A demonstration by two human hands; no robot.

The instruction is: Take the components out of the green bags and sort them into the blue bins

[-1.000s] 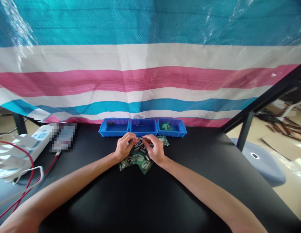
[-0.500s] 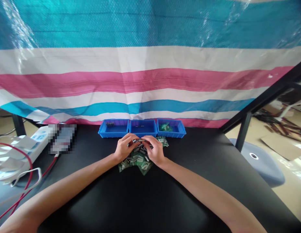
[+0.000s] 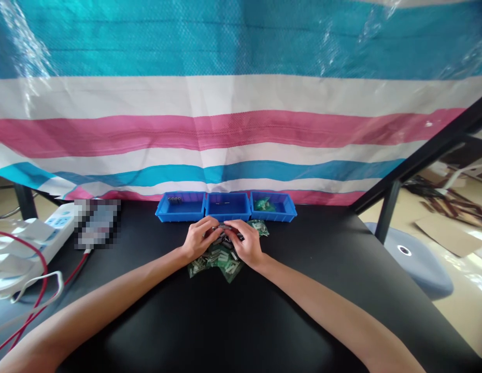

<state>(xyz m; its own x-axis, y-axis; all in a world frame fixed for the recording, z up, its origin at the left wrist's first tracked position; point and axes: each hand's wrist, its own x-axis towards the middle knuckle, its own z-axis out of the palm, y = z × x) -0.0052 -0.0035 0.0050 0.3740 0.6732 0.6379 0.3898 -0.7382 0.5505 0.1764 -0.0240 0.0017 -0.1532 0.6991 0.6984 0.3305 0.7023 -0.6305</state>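
A loose heap of small dark electronic parts with metal ends (image 3: 224, 254) lies on green-tinted packets at the front of the bins. My left hand (image 3: 200, 239) and my right hand (image 3: 244, 242) are curled over the heap, their fingertips meeting around a small dark part (image 3: 225, 227). Much of that part is hidden by my fingers. Behind my hands stand three joined blue plastic bins. The left bin (image 3: 181, 213) has a few dark parts, the middle bin (image 3: 228, 214) has a few tiny parts, and the right bin (image 3: 273, 213) has a green packet (image 3: 263, 205).
The black table (image 3: 303, 290) spans the view, with a striped tarpaulin (image 3: 241, 134) hanging behind it. On the left are a white power strip (image 3: 50, 233), a red cable (image 3: 66, 277) and a pixelated object (image 3: 97, 224). A grey stool (image 3: 414, 259) stands beyond the right edge.
My fingertips have drawn closer together over the heap and now meet around the dark part. The whole view has drifted slightly, with the bins lower and further left.
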